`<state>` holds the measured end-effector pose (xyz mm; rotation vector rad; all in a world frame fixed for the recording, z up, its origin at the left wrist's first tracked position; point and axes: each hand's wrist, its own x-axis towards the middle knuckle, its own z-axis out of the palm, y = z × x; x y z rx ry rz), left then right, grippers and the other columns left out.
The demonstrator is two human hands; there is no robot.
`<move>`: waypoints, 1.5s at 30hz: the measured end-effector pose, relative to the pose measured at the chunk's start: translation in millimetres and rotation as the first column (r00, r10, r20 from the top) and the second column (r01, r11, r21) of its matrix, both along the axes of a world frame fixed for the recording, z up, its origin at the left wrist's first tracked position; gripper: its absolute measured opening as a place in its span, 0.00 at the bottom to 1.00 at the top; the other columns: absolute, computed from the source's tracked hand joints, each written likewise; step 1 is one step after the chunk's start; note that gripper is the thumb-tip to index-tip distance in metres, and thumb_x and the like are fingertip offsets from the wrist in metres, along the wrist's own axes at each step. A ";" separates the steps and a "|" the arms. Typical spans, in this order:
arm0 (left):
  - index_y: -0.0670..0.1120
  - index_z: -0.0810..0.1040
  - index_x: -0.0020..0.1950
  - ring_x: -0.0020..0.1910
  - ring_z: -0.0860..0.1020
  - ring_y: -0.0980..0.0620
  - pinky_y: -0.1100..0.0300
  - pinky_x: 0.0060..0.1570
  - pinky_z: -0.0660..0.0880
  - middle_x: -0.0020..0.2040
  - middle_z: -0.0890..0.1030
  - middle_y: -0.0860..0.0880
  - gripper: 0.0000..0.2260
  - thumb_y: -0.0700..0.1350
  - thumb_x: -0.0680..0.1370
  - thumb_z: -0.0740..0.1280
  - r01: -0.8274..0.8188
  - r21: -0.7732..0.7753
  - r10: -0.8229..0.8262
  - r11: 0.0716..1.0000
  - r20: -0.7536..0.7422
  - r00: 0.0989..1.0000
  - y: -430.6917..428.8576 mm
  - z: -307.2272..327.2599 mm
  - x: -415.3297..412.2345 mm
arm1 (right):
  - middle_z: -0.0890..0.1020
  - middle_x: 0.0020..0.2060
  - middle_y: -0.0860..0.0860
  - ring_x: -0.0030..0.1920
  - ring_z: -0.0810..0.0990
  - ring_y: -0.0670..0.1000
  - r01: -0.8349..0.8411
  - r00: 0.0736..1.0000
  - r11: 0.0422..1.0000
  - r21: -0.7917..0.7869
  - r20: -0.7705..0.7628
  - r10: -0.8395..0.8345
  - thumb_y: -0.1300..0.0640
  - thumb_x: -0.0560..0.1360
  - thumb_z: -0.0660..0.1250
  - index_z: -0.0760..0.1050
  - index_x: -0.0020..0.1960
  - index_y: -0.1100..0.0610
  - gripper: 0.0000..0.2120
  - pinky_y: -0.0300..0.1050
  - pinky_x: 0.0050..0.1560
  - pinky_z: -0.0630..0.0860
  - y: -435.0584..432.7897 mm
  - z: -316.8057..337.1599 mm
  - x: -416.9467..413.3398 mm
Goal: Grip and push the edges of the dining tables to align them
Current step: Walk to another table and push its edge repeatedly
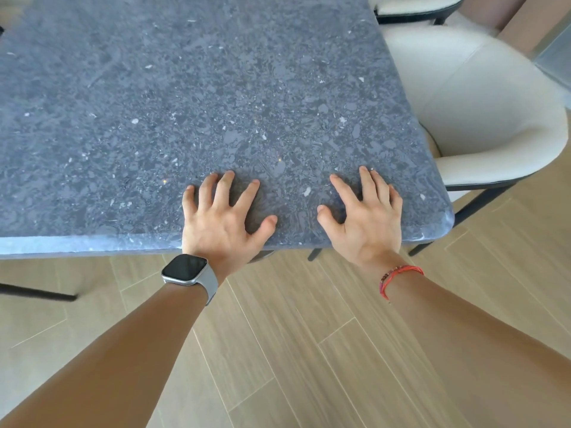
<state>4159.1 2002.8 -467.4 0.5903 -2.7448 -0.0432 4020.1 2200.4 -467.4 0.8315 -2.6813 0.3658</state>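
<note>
A: Where is the thing they're working on?

B: The dark grey speckled stone tabletop (216,103) fills the upper left of the view; its near edge runs across the middle and its near right corner is rounded

A: And the hands?

B: Both lie on top, at the near edge, close to that near right corner. The left hand (224,217) has its fingers spread wide and resting on the stone, thumb angled out toward the other hand, heel of the palm at the edge. The right hand (364,217) sits just beside it, nearer the corner, fingers also spread and pointing away over the surface. Neither is closed around anything; no fingers curl under the edge

A: Anything on the wrists?

B: A silver smartwatch with a grey band (188,271) on the left, a red thread bracelet (398,274) on the right

A: What's around?

B: A cream upholstered chair with dark legs (482,112) stands tucked against the right edge, a second similar one (414,6) beyond it. Below, a pale wood-look plank floor (309,350)
</note>
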 end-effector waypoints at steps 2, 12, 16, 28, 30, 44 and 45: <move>0.50 0.75 0.74 0.75 0.68 0.34 0.31 0.73 0.60 0.74 0.73 0.38 0.33 0.68 0.76 0.56 0.006 -0.002 -0.006 1.000 0.014 1.000 0.5 -1.2 1.8 | 0.71 0.73 0.63 0.74 0.67 0.62 0.007 1.000 1.000 -0.002 0.002 -0.007 0.35 0.75 0.59 0.76 0.70 0.47 0.28 0.64 0.73 0.61 -0.5 -0.1 0.0; 0.51 0.79 0.71 0.72 0.73 0.36 0.34 0.72 0.65 0.71 0.77 0.41 0.28 0.65 0.78 0.58 -0.043 -0.068 0.034 0.997 -0.122 0.992 3.6 -12.6 -2.4 | 0.73 0.72 0.62 0.74 0.68 0.61 0.018 0.999 0.999 -0.042 -0.025 -0.019 0.35 0.76 0.57 0.77 0.69 0.46 0.27 0.62 0.74 0.61 -1.0 -5.6 -0.1; 0.49 0.80 0.68 0.70 0.75 0.36 0.35 0.71 0.67 0.70 0.79 0.40 0.26 0.63 0.78 0.59 -0.061 -0.100 0.039 0.993 -0.204 0.978 4.3 -17.1 -2.4 | 0.73 0.72 0.62 0.74 0.68 0.61 0.020 0.999 0.999 -0.044 -0.024 -0.021 0.34 0.75 0.55 0.77 0.69 0.45 0.29 0.62 0.74 0.60 -2.1 -6.8 -1.3; 0.50 0.80 0.68 0.71 0.75 0.38 0.37 0.71 0.68 0.70 0.79 0.41 0.25 0.60 0.79 0.57 -0.073 -0.108 0.049 0.992 -0.207 0.977 8.5 -19.9 -4.2 | 0.70 0.74 0.61 0.76 0.64 0.60 0.021 1.000 0.999 0.033 0.016 -0.022 0.34 0.77 0.53 0.73 0.72 0.42 0.28 0.62 0.75 0.56 2.5 -5.2 -1.8; 0.49 0.80 0.68 0.70 0.75 0.38 0.37 0.70 0.68 0.70 0.79 0.42 0.24 0.59 0.80 0.57 -0.074 -0.120 0.048 0.990 -0.201 0.978 6.2 -19.3 -4.0 | 0.71 0.74 0.62 0.76 0.65 0.61 0.010 1.000 1.000 0.022 0.016 -0.011 0.34 0.77 0.53 0.74 0.71 0.43 0.28 0.62 0.75 0.57 0.9 -4.2 -1.1; 0.47 0.80 0.68 0.70 0.75 0.37 0.36 0.69 0.69 0.69 0.79 0.40 0.25 0.57 0.79 0.56 -0.052 -0.127 0.026 0.991 -0.195 0.980 4.8 -18.2 -2.8 | 0.71 0.73 0.63 0.76 0.64 0.62 0.018 0.998 0.999 0.045 0.054 -0.020 0.34 0.76 0.52 0.74 0.72 0.43 0.29 0.64 0.75 0.57 -2.9 -1.9 -1.2; 0.47 0.80 0.68 0.70 0.75 0.37 0.36 0.69 0.69 0.69 0.79 0.41 0.25 0.57 0.79 0.56 -0.052 -0.128 0.027 0.990 -0.194 0.981 4.5 -17.7 -3.0 | 0.71 0.73 0.63 0.76 0.64 0.62 0.016 0.998 0.999 0.046 0.054 -0.019 0.34 0.76 0.52 0.74 0.71 0.43 0.29 0.64 0.75 0.57 -3.0 -1.3 -1.8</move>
